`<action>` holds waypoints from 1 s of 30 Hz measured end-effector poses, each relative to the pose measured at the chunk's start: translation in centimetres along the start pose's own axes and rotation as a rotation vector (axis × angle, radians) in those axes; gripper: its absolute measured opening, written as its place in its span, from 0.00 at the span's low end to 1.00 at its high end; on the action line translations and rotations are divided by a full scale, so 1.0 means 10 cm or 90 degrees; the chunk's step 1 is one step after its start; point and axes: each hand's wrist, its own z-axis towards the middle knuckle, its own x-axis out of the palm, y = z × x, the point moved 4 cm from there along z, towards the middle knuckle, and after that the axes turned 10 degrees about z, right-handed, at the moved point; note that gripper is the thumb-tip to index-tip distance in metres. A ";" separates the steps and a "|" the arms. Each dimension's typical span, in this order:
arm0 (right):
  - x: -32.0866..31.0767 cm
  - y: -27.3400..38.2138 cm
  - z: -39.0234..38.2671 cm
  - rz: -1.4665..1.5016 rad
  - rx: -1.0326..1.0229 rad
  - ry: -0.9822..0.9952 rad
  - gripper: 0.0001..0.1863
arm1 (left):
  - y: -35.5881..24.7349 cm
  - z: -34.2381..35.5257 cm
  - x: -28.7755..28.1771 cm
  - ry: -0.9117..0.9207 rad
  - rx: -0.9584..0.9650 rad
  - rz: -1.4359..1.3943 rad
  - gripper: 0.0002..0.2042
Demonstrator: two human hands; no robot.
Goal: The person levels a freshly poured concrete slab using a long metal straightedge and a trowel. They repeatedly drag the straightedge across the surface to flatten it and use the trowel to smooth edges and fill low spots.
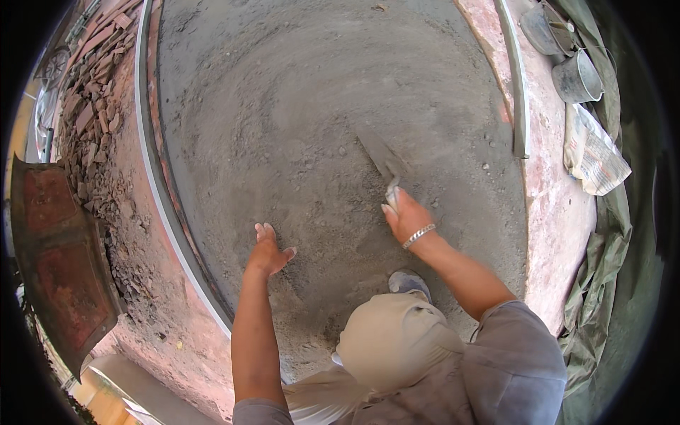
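Observation:
Wrapped round the handle of a pointed trowel, my right hand wears a silver chain bracelet. The trowel's grey blade points up and to the left, lying against the damp grey mortar bed. Mortar smears the blade, so its outline partly blends into the surface. Lower and to the left, my left hand is empty above the mortar, with its fingertips pale with cement and its thumb held away from the fingers. I cannot tell whether it touches the surface.
Metal straightedges run along the left and right sides. Broken brick rubble and a rusty wheelbarrow tray are at left. Two buckets, a paper sack and a green tarp line the right. My bent knee is below.

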 end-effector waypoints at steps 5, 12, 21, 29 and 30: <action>0.50 0.53 -0.02 0.013 -0.031 0.287 0.22 | -0.03 0.04 0.01 -0.019 0.020 0.002 0.51; 0.04 -0.09 0.06 -0.009 0.096 0.182 0.21 | 0.00 0.09 0.05 -0.032 0.023 0.015 0.52; -1.35 -1.99 0.13 0.098 0.314 -0.213 0.24 | -0.09 0.06 -0.02 0.001 0.008 0.057 0.52; -1.58 -2.17 -0.41 0.062 0.416 -0.286 0.26 | -0.08 0.05 -0.02 0.029 0.008 0.102 0.53; -1.54 -2.07 -0.37 0.092 0.431 -0.296 0.26 | -0.09 0.06 -0.01 0.032 0.010 0.104 0.54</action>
